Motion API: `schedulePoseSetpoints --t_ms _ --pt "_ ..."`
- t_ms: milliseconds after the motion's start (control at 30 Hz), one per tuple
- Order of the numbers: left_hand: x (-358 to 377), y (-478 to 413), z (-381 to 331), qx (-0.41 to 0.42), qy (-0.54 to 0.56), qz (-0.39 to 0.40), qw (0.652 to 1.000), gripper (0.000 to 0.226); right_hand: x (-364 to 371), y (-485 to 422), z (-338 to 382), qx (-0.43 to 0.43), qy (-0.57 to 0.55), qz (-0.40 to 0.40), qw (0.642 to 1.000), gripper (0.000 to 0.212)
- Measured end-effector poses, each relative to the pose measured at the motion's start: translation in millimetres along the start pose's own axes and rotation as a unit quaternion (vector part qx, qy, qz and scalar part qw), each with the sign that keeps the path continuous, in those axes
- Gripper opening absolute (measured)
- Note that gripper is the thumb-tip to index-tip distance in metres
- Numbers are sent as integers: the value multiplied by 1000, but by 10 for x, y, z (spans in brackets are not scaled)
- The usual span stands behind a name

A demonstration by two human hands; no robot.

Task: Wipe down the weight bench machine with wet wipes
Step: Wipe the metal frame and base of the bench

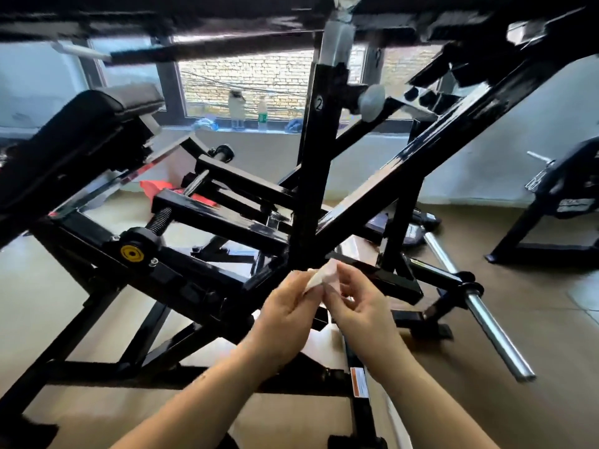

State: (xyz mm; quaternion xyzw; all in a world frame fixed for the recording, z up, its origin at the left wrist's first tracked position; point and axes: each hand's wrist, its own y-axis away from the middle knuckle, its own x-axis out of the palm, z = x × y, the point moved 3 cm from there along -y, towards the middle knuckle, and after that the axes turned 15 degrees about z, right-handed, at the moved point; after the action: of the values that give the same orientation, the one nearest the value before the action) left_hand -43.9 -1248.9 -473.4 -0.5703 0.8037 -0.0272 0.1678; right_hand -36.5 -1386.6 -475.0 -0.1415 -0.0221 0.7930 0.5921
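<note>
A small white wipe (319, 277) is held btwn both hands, just in front of the spot where the black bars of the machine (220, 222) cross, low in the frame. The grip of the left hand (285, 311) is closed on the wipe's lower end, thumb and fingers pinched round it. The upper end is pinched by the fingertips of the right hand (359, 307), w/ the other fingers loosely curled. No bar is touched by the wipe. It is kept just clear of the metal, prob. so that it can be refolded or pulled to a clean face before the next stroke, though that is a judgement only. Both hands are needed for this, so nothing is braced against the frame. The wipe is held close to the foot of the upright post (319, 163) and the sloping beam (405, 179), so one of these is likely meant to be wiped next; which one cannot be told. The pad (81, 124) is seen well apart at upper left, and the chrome bar (492, 332) sticks out at lower right above the floor (534, 286). Bottles (236, 108) are stood on the windowsill (181, 128) behind, out of the way of the work. How much of the machine is done cannot be read from the gloss on the bars; the upper parts are blurred.
</note>
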Motion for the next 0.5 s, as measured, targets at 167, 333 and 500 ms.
schedulePoseSetpoints --t_ms 167,333,500 --pt "61 -54 -150 -20 5 -6 1000 15 -226 113 -125 18 -79 -7 997 17" --pt "-75 -105 11 -55 -63 -65 994 19 -313 207 -228 53 -104 -87 989 55" --pt "-494 -245 -252 27 -195 -173 965 34 -481 105 37 47 -117 -214 969 37"
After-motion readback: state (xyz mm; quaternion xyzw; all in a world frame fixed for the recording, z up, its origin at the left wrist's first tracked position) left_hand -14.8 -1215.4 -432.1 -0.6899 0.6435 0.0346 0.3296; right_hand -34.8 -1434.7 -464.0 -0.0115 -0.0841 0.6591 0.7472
